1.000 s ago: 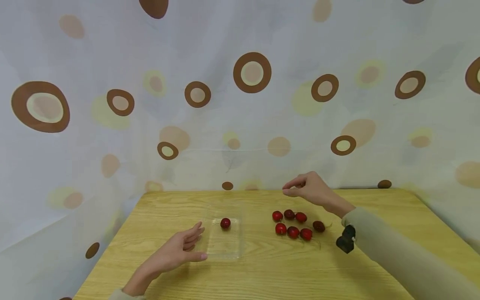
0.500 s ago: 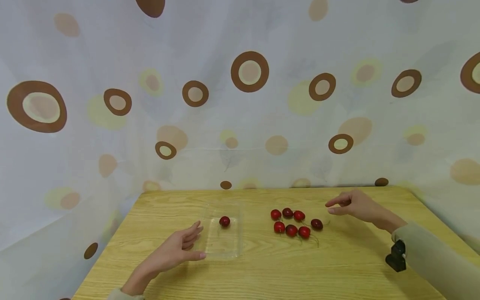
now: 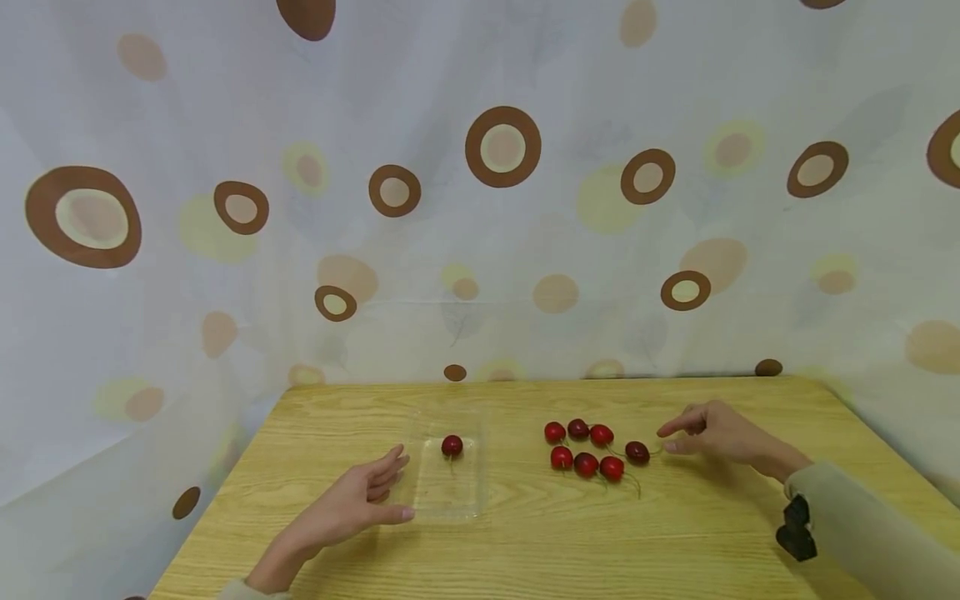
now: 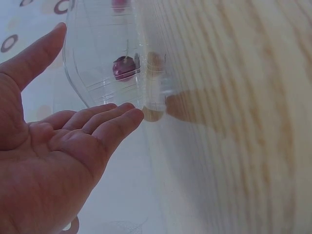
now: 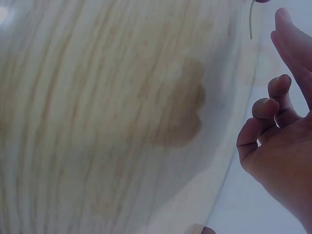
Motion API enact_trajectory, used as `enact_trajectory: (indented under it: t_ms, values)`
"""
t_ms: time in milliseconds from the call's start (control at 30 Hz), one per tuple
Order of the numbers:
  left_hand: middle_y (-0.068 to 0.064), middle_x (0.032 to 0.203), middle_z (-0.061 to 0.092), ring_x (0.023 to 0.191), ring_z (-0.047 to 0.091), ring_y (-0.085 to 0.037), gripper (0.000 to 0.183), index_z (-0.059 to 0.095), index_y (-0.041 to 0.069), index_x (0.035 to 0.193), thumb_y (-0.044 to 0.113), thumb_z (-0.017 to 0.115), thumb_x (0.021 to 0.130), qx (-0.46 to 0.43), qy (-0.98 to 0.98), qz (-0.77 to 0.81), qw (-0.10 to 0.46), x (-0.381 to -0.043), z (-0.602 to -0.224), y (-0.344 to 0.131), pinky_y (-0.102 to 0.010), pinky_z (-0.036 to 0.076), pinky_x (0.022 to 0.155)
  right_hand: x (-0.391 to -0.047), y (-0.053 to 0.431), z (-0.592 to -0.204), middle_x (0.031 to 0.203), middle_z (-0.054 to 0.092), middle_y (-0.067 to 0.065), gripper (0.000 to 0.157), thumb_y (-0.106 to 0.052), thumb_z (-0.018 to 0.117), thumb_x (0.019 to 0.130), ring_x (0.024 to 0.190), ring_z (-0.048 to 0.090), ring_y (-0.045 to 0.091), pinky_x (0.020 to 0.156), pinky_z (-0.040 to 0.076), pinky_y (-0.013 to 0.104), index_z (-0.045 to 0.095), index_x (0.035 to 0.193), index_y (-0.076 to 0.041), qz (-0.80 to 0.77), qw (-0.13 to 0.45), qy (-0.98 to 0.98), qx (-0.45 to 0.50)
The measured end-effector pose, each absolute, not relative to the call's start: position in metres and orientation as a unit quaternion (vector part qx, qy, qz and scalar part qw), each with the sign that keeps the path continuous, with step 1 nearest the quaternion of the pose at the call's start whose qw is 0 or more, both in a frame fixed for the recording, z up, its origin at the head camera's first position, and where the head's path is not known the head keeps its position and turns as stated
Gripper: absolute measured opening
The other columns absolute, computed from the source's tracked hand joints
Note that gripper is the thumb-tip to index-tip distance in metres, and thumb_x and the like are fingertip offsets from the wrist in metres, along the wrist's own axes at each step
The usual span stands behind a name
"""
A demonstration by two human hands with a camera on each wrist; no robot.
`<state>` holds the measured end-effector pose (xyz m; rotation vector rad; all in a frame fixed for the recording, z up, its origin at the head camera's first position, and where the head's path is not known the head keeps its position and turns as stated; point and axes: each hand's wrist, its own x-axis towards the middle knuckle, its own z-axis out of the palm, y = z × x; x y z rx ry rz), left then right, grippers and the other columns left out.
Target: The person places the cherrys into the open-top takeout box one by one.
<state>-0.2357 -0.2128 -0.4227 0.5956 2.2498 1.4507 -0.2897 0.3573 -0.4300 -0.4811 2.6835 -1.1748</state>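
Left hand (image 3: 348, 502) straight-fingered, empty; right hand (image 3: 720, 433) half-spread, apparently empty: fumbling the stem (image 5: 250, 22) could roll the rightmost cherry (image 3: 637, 452).

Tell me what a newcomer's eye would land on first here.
Probably the seven cherries grouped right of centre on the table, with the right hand just beyond the rightmost one. Next, the lone cherry in the clear tray, beside the left hand. Behind everything, brown-ringed spots dot the pale backdrop.
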Motion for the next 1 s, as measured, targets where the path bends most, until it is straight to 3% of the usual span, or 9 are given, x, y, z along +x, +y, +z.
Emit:
enact_trajectory:
  t_ms: [300, 800, 1000]
  values:
    - [-0.035, 0.166, 0.022, 0.150, 0.027, -0.053, 0.092, 0.011, -0.008, 0.165, 0.018, 0.073, 0.103, 0.218, 0.802, 0.519, 0.199, -0.235, -0.421, -0.212, -0.060, 0.036, 0.117, -0.291, 0.360, -0.439, 0.105, 0.070, 0.005, 0.031, -0.018, 0.080, 0.096, 0.097, 0.057, 0.022, 0.077, 0.045, 0.027, 0.079, 0.120, 0.000, -0.391, 0.085, 0.902, -0.163]
    - [-0.034, 0.166, 0.022, 0.151, 0.026, -0.052, 0.092, 0.010, -0.008, 0.165, 0.018, 0.073, 0.103, 0.218, 0.801, 0.521, 0.198, -0.236, -0.422, -0.213, -0.060, 0.035, 0.118, -0.298, 0.367, -0.445, 0.098, 0.068, 0.004, 0.030, -0.020, 0.082, 0.095, 0.087, 0.052, 0.017, 0.073, 0.039, 0.025, 0.081, 0.117, -0.001, -0.373, 0.082, 0.908, -0.172]
    - [-0.034, 0.166, 0.022, 0.151, 0.026, -0.052, 0.092, 0.010, -0.008, 0.165, 0.019, 0.073, 0.103, 0.220, 0.801, 0.520, 0.199, -0.236, -0.421, -0.213, -0.060, 0.036, 0.117, -0.298, 0.368, -0.449, 0.098, 0.068, 0.003, 0.027, -0.019, 0.081, 0.095, 0.092, 0.057, 0.019, 0.077, 0.045, 0.025, 0.081, 0.116, -0.001, -0.374, 0.083, 0.906, -0.182]
